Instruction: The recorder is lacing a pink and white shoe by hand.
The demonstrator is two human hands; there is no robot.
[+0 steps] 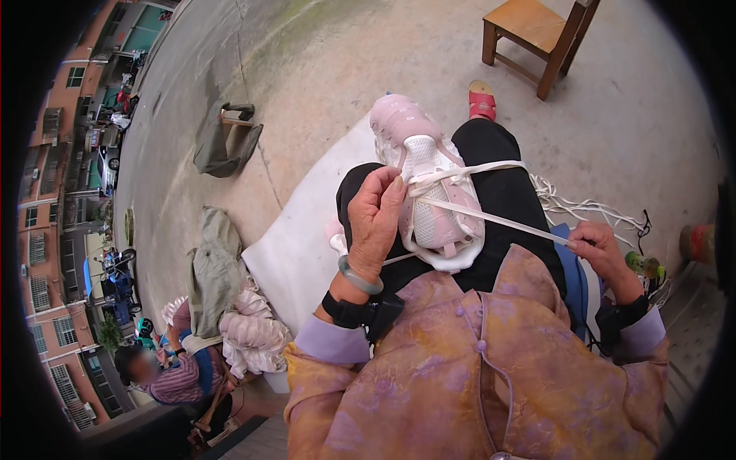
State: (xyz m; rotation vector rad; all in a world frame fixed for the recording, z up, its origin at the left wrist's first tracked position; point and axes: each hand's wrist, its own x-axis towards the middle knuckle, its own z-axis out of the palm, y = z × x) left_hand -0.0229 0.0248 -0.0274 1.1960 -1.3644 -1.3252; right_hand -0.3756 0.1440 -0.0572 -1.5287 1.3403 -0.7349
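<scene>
A pink and white sneaker (448, 218) lies across my lap, its toe pointing away from me. White shoelace (494, 220) crosses its lacing area and stretches taut to the right. My right hand (602, 253) is closed, pinching that lace between thumb and fingers well clear of the shoe. At the sneaker's left edge, beside the lacing, my left hand (376, 215) pinches with thumb and forefinger; the fingertips hide exactly what part they grip. Another length of lace runs over my right thigh. A second pink shoe part (336, 236) shows partly behind my left hand.
Loose white laces (590, 205) hang right of my leg. A white sheet (299, 218) lies left of my legs, near a heap of pink shoes (253, 328). A wooden chair (529, 31) stands ahead right. Another person (180, 376) sits at lower left.
</scene>
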